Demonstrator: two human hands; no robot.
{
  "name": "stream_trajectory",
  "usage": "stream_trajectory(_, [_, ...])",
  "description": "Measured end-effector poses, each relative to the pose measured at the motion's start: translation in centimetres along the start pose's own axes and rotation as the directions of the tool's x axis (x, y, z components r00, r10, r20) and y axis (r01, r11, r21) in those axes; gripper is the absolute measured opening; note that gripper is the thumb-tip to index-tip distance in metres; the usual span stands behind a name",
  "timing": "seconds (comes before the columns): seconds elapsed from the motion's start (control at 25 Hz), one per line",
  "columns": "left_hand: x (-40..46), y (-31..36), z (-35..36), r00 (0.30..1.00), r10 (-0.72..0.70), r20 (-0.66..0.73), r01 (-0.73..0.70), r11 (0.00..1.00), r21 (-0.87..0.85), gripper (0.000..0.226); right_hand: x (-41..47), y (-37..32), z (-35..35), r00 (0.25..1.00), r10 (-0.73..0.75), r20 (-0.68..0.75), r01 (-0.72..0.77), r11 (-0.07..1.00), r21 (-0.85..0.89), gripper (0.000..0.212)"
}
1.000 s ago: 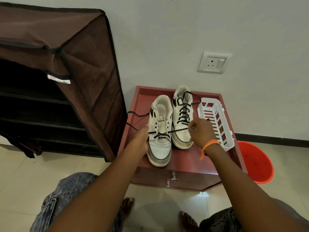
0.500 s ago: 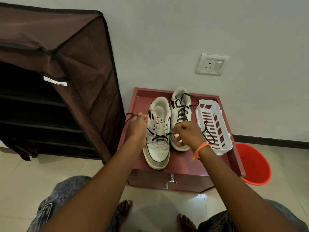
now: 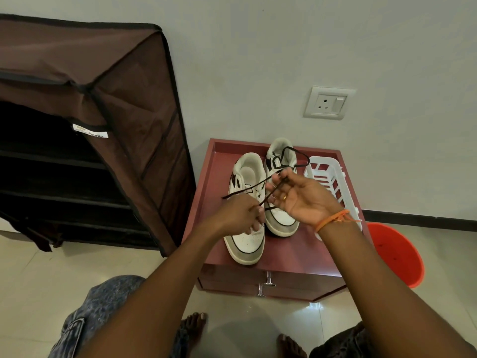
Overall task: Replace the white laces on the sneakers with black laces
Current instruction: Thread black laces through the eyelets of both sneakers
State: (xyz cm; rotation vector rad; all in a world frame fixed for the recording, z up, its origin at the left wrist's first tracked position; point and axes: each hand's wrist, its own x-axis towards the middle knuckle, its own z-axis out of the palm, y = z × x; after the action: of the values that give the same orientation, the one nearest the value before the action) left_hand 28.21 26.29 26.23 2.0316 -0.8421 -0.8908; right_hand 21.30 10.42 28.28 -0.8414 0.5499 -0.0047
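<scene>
Two white sneakers stand side by side on a red cabinet (image 3: 304, 251). The left sneaker (image 3: 247, 236) is nearer to me, and the right sneaker (image 3: 280, 218) carries a black lace with loose loops at its collar. Both hands hover above the left sneaker. My left hand (image 3: 241, 215) pinches one end of a black lace (image 3: 247, 188) over that shoe. My right hand (image 3: 300, 196), palm up, pinches the other end, and the two strands cross between my hands. The left shoe's eyelets are hidden behind my hands.
A white plastic basket (image 3: 327, 171) lies on the cabinet's right side. An orange bucket (image 3: 397, 254) sits on the floor at the right. A brown fabric shoe rack (image 3: 85, 130) stands at the left. A wall socket (image 3: 327, 103) is above, and my feet (image 3: 193, 329) are below.
Both hands have come together above the left sneaker, lifting the lace ends so they cross. The right hand has turned palm up. The camera has tilted down slightly.
</scene>
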Motion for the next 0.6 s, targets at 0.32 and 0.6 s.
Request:
stream_trajectory(0.32, [0.8, -2.7, -3.2, 0.957, -0.202, -0.209, 0.178, 0.976, -0.127, 0.025, -0.2, -4.2, -4.7, 0.929, -0.106, -0.354, 0.149, 0.984, 0.096, 0.034])
stream_trajectory(0.6, [1.2, 0.2, 0.3, 0.935, 0.049, -0.351, -0.154, 0.947, -0.280, 0.041, 0.6, -0.3, -0.1, 0.966, -0.197, -0.166, 0.207, 0.977, 0.046, 0.020])
